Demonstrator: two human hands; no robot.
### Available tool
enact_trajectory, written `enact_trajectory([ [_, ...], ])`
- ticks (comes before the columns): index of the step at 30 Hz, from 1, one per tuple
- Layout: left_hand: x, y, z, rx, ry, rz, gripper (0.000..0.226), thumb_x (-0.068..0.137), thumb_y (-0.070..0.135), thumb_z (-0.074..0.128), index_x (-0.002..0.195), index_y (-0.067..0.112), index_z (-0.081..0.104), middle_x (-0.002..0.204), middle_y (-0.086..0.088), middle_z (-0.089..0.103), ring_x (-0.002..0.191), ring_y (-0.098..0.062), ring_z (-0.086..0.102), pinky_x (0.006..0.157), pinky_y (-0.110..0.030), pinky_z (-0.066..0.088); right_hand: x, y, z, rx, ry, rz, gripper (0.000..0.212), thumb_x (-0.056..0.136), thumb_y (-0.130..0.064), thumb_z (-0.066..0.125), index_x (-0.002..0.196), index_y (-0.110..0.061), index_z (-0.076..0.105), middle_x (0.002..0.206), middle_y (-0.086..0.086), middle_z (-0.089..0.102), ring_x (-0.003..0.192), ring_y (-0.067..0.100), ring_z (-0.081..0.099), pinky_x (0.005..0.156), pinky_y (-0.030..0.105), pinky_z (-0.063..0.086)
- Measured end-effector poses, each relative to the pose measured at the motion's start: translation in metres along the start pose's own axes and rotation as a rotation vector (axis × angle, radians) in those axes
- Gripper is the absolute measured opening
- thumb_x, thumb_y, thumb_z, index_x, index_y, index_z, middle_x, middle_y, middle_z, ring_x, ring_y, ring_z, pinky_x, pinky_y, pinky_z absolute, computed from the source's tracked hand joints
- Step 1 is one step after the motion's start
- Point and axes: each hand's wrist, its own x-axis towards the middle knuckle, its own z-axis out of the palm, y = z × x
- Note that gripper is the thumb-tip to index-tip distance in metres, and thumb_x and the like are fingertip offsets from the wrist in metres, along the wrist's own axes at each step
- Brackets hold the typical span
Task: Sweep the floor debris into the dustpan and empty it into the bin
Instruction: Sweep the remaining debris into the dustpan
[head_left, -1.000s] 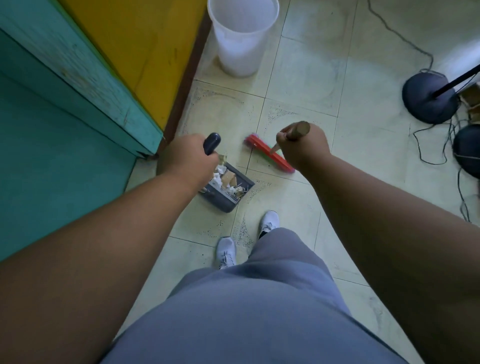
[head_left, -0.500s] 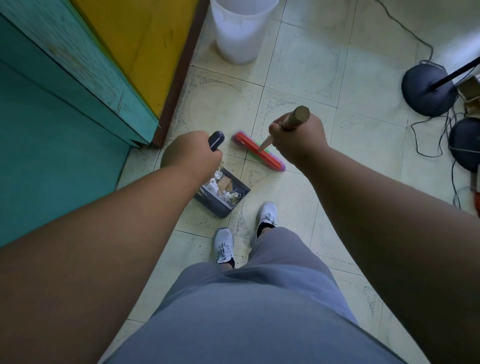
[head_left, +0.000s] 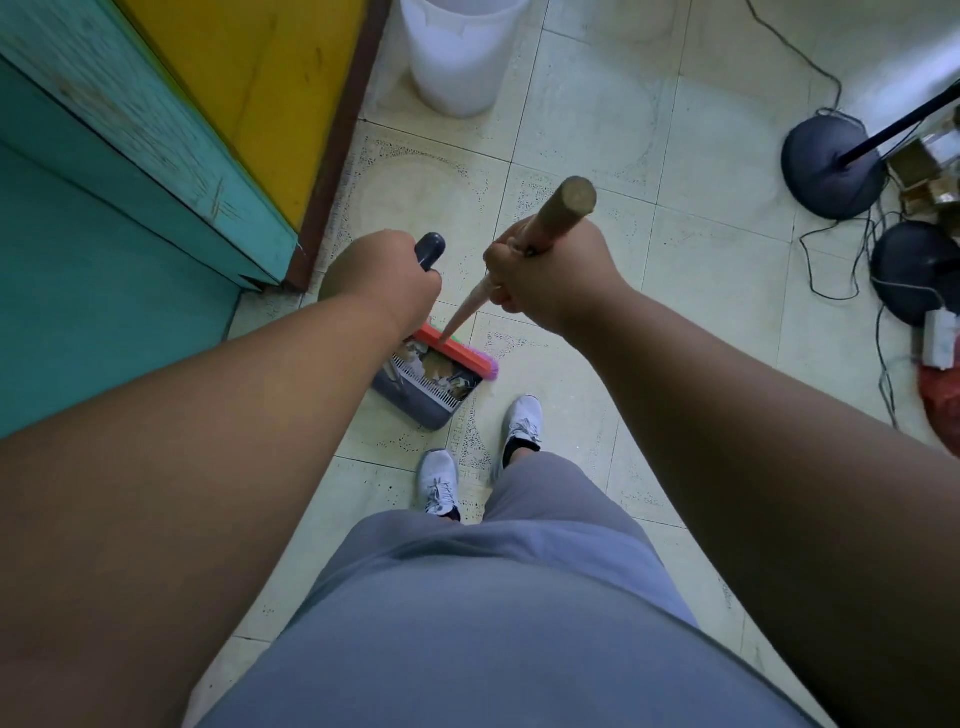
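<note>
Both arms outstretched — left hand (head_left: 387, 273) (fist) on dustpan handle (head_left: 430, 249).

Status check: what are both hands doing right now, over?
Left hand grips dustpan handle. Right hand grips broom, head at pan mouth. Debris inside. Bin ahead, path clear.

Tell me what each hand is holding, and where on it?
The left hand grips the dustpan by its dark handle top. The right hand grips the broom near its wooden stick's upper end.
</note>
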Motion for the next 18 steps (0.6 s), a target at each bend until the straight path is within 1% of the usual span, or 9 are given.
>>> enact_trajectory([
  [2, -0.001, -0.001, 0.0, -0.008, -0.004, -0.002, 0.017, 0.089, 0.03, 0.057, 0.09, 0.013, 0.055, 0.069, -0.006, 0.048, 0.07, -0.029, 0.054, 0.059, -0.033, 0.039, -0.005, -0.004, -0.011, 0.029, -0.001, 0.021, 0.026, 0.074, -0.017, 0.053, 0.083, 0.005, 0.064, 0.073, 0.019, 0.07, 0.073, 0.039, 0.07, 0.061, 0.057, 0.057],
  [4, -0.004, -0.002, -0.002, -0.014, -0.017, -0.005, 0.017, 0.089, 0.03, 0.057, 0.092, 0.014, 0.055, 0.069, -0.005, 0.048, 0.071, -0.029, 0.055, 0.059, -0.033, 0.04, -0.009, -0.007, -0.026, 0.089, 0.04, 0.044, 0.023, 0.076, -0.014, 0.056, 0.085, 0.005, 0.065, 0.073, 0.018, 0.071, 0.071, 0.038, 0.071, 0.062, 0.058, 0.058],
  [7, -0.011, -0.005, -0.005, -0.018, -0.034, -0.013, 0.017, 0.09, 0.03, 0.057, 0.091, 0.014, 0.053, 0.069, -0.005, 0.048, 0.068, -0.027, 0.053, 0.057, -0.032, 0.038, -0.012, -0.013, -0.047, 0.178, 0.136, 0.068, 0.022, 0.079, -0.009, 0.058, 0.093, 0.007, 0.064, 0.078, 0.02, 0.071, 0.068, 0.033, 0.073, 0.064, 0.054, 0.06],
  [9, -0.016, -0.008, -0.007, -0.013, -0.042, -0.021, 0.017, 0.091, 0.03, 0.057, 0.092, 0.013, 0.054, 0.069, -0.005, 0.047, 0.067, -0.026, 0.052, 0.057, -0.032, 0.037, -0.012, -0.015, -0.054, 0.191, 0.163, 0.067, 0.021, 0.082, -0.009, 0.06, 0.097, 0.006, 0.064, 0.082, 0.02, 0.071, 0.07, 0.031, 0.074, 0.066, 0.051, 0.061],
  [12, -0.021, -0.015, -0.01, -0.002, -0.051, -0.008, 0.017, 0.091, 0.03, 0.058, 0.091, 0.014, 0.054, 0.068, -0.004, 0.048, 0.066, -0.026, 0.052, 0.058, -0.033, 0.036, -0.01, -0.013, -0.054, 0.14, 0.199, 0.043, 0.018, 0.083, -0.012, 0.061, 0.094, 0.002, 0.065, 0.082, 0.018, 0.071, 0.073, 0.031, 0.073, 0.068, 0.052, 0.06],
  [14, -0.024, -0.019, -0.012, 0.015, -0.064, 0.009, 0.018, 0.091, 0.03, 0.058, 0.085, 0.014, 0.053, 0.066, -0.006, 0.049, 0.06, -0.022, 0.049, 0.055, -0.032, 0.035, -0.008, -0.009, -0.048, 0.109, 0.227, 0.031, 0.018, 0.082, -0.013, 0.059, 0.089, 0.003, 0.063, 0.078, 0.019, 0.07, 0.072, 0.032, 0.072, 0.066, 0.055, 0.059],
  [15, -0.026, -0.021, -0.012, 0.023, -0.072, 0.011, 0.019, 0.091, 0.03, 0.057, 0.081, 0.015, 0.05, 0.066, -0.006, 0.049, 0.058, -0.02, 0.047, 0.055, -0.032, 0.034, -0.008, -0.006, -0.043, 0.09, 0.238, 0.022, 0.021, 0.081, -0.013, 0.056, 0.087, 0.006, 0.061, 0.077, 0.021, 0.069, 0.069, 0.032, 0.07, 0.065, 0.056, 0.059],
  [16, -0.028, -0.024, -0.012, 0.03, -0.082, 0.009, 0.021, 0.091, 0.03, 0.057, 0.077, 0.016, 0.048, 0.066, -0.006, 0.049, 0.057, -0.019, 0.045, 0.055, -0.031, 0.034, -0.008, -0.004, -0.038, 0.066, 0.243, 0.011, 0.025, 0.079, -0.014, 0.052, 0.086, 0.009, 0.059, 0.077, 0.024, 0.068, 0.064, 0.03, 0.065, 0.062, 0.053, 0.059],
  [18, -0.03, -0.03, -0.01, 0.045, -0.088, 0.007, 0.02, 0.09, 0.029, 0.057, 0.076, 0.017, 0.048, 0.066, -0.006, 0.05, 0.057, -0.018, 0.045, 0.055, -0.03, 0.033, -0.009, 0.002, -0.027, 0.006, 0.233, -0.009, 0.031, 0.077, -0.017, 0.047, 0.088, 0.011, 0.058, 0.083, 0.029, 0.065, 0.06, 0.024, 0.052, 0.056, 0.041, 0.051],
])
